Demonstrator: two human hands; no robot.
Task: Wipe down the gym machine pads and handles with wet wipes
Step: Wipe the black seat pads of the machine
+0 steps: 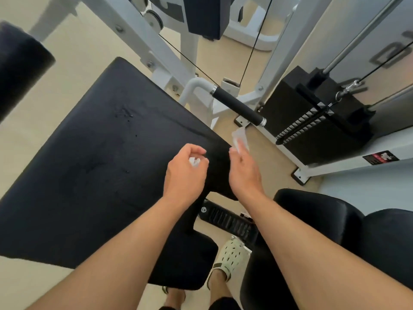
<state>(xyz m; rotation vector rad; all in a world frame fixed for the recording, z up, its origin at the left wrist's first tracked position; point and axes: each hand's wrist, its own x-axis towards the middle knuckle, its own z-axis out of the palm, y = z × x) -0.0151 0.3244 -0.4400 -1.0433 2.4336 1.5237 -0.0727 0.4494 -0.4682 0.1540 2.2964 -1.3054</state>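
Left hand (185,173): raised over the near right corner of the large black pad (100,164), fingers curled round a small crumpled white wipe (194,161).
Right hand (244,168): just beside the pad's right edge, fingers extended forward, holding a second white wipe (240,138) that sticks out past the fingertips; exact grip blurred, possibly pinched between thumb and fingers.
Large black pad: tilted slab filling the centre left, surface marked with a few small dark specks near its upper middle.
Black foam handle (238,106): on a white bent bar, beyond the right hand, apart from the second wipe.
Weight stack (312,121): black, right of the handle, with steel guide rods and cables rising from it.
Black seat cushion (348,231): lower right, under the right forearm.
Pale perforated clog (232,256): on a foot between pad and seat.
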